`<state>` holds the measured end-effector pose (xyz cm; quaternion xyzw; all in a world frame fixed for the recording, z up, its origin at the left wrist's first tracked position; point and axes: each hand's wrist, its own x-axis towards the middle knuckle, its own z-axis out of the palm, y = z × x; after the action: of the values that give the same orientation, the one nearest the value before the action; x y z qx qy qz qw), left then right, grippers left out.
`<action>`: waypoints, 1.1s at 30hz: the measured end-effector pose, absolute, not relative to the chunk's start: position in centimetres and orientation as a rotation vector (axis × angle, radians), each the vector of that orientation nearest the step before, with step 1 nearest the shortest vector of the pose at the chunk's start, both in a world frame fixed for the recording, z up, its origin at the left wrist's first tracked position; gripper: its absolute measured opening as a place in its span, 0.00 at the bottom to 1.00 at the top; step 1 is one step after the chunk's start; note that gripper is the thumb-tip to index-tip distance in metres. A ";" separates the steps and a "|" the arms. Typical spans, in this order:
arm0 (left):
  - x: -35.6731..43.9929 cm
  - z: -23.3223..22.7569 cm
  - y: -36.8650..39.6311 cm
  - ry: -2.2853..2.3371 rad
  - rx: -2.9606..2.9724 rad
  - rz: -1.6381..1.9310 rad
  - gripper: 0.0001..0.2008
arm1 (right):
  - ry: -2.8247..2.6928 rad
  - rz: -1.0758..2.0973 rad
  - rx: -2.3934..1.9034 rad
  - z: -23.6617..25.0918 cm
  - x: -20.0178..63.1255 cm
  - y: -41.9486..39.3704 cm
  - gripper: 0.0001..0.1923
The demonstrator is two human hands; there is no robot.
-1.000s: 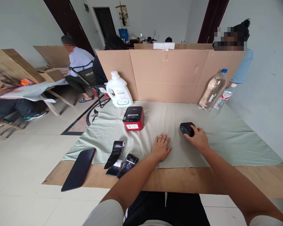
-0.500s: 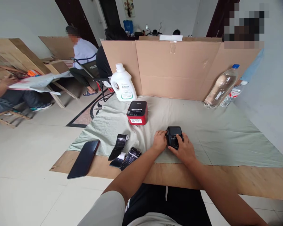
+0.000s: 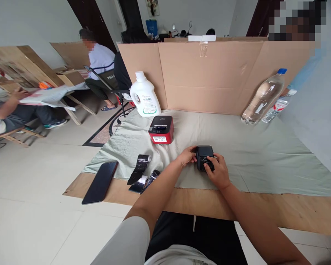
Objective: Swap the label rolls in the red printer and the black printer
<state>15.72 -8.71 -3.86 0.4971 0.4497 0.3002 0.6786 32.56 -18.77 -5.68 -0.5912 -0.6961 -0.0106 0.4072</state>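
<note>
Black device (image 3: pixel 204 156) – pale green cloth (image 3: pixel 253 154) – red-and-black printer (image 3: pixel 161 129).

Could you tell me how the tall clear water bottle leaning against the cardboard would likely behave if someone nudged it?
The tall clear water bottle stands tilted against the cardboard screen, so a nudge would probably tip it. Its round body would likely roll on the green cloth. It looks nearly full, so probably heavy.

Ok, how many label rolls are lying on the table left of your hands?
3. One roll lies on the cloth, partly unwound; two more lie together at the cloth's near edge, right of the phone. Others could be hidden inside the printers.
</note>
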 end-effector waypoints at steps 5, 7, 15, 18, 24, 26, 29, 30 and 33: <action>15.2 -3.3 -8.1 1.006 1.032 0.625 0.34 | -1.768 -0.032 -1.464 -5.5 32.6 -18.7 0.18; 15.0 -3.5 -8.0 1.006 1.017 0.616 0.34 | -1.765 -0.032 -1.476 -5.5 32.6 -18.8 0.19; 15.6 -3.7 -8.2 1.076 1.066 0.655 0.35 | -1.769 -0.032 -1.531 -5.2 32.1 -19.1 0.19; 15.8 -3.5 -8.6 1.098 1.085 0.682 0.36 | -1.768 -0.053 -1.543 -5.2 32.0 -19.1 0.19; 15.9 -3.4 -9.3 1.129 1.125 0.740 0.35 | -1.733 -0.010 -1.515 -5.2 32.4 -18.9 0.23; 15.9 -3.5 -9.4 1.142 1.141 0.747 0.33 | -1.722 0.015 -1.516 -5.3 32.5 -18.8 0.25; 15.8 -3.5 -9.4 1.114 1.164 0.720 0.34 | -1.670 0.068 -1.532 -5.7 32.7 -18.7 0.29; 15.7 -3.4 -9.3 1.096 1.166 0.700 0.35 | -1.646 0.088 -1.546 -5.9 32.7 -18.6 0.29; 15.5 -3.2 -9.2 1.068 1.149 0.652 0.37 | -1.608 0.134 -1.584 -6.2 32.9 -18.5 0.29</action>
<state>15.47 -9.21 -3.24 0.5077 0.4720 0.2882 0.6606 32.86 -18.48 -6.20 -0.6339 -0.6432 0.0534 0.4262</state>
